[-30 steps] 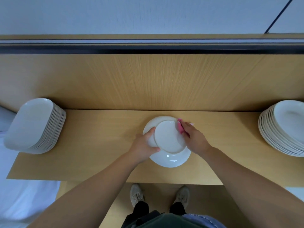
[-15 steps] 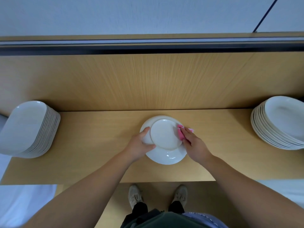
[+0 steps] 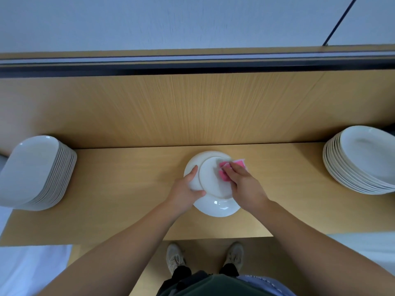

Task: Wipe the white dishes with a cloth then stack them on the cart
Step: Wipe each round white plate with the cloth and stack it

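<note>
A pale wooden desk (image 3: 128,189) runs across the view, backed by an upright wood-grain panel (image 3: 192,107). At the desk's left end sits a tall stack of oblong white dishes (image 3: 32,169), and at the right end, well apart from it, a stack of round white plates (image 3: 367,154) that is partly cut off by the picture's edge. Between the two stacks, near the middle of the desk, is a single round white plate (image 3: 211,180), turned bottom-up so that its foot ring faces the camera (whether it lies on the wood or is held just above it, I cannot tell). The left hand (image 3: 181,194) grips the plate's left edge, with the thumb laid on the underside and the forefinger along the rim. The right hand (image 3: 245,186) comes in from the other side, its fingers curled down over a pink cloth (image 3: 223,173) and pressing it onto the right part of the plate's base; a corner of the cloth sticks out beyond the fingers toward the panel. Below the desk's near edge, a pair of light shoes (image 3: 175,257) stands on the floor.
</note>
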Tool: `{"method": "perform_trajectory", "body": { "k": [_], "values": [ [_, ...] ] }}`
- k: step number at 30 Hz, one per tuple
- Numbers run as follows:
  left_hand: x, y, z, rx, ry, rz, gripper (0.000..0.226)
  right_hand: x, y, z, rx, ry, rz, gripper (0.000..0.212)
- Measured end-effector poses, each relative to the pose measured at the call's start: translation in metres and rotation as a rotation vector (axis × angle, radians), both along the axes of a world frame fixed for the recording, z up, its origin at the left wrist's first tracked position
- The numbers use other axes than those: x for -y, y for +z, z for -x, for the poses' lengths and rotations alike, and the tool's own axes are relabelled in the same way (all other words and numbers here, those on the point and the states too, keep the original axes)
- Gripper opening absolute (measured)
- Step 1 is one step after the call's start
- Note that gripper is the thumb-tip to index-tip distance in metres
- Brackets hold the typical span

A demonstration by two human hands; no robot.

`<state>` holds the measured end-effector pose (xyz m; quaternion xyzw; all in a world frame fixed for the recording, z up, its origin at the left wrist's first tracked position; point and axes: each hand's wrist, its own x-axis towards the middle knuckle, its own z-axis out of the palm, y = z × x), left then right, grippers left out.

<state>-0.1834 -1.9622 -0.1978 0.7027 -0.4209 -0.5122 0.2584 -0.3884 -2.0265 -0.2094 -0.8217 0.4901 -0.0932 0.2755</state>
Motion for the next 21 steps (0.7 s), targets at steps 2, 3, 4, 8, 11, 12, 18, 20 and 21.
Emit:
{"method": "perform_trajectory", "body": {
  "k": [2, 3, 4, 8, 11, 12, 18, 20, 21],
  "values": [
    [0.003, 0.001, 0.003, 0.017, -0.017, 0.003, 0.084, 0.010, 0.003, -0.017, -0.157, 0.030, 0.008, 0.050],
    [0.004, 0.001, 0.004, 0.025, -0.023, 0.000, 0.084, 0.012, 0.004, -0.024, -0.237, 0.032, 0.028, 0.051],
    [0.004, 0.002, 0.004, 0.027, -0.025, -0.004, 0.083, 0.014, 0.004, -0.029, -0.298, 0.026, 0.044, 0.052],
    [0.003, 0.001, 0.003, 0.035, -0.030, 0.007, 0.078, 0.012, 0.002, -0.047, -0.249, 0.077, 0.052, 0.054],
    [0.001, 0.000, 0.003, 0.049, -0.033, 0.016, 0.078, 0.008, -0.005, -0.050, -0.114, 0.204, 0.064, 0.049],
    [0.001, 0.000, 0.003, 0.052, -0.031, 0.021, 0.078, 0.006, -0.009, -0.047, -0.094, 0.239, 0.065, 0.048],
    [0.002, 0.003, 0.000, 0.040, -0.030, 0.015, 0.082, -0.020, -0.007, 0.002, 0.032, 0.417, 0.081, 0.045],
    [0.002, 0.003, 0.000, 0.034, -0.025, 0.009, 0.082, -0.017, -0.005, 0.020, 0.055, 0.451, 0.084, 0.046],
    [0.002, 0.003, 0.000, 0.027, -0.021, 0.007, 0.082, -0.013, -0.005, 0.026, 0.045, 0.469, 0.095, 0.046]
  ]
}}
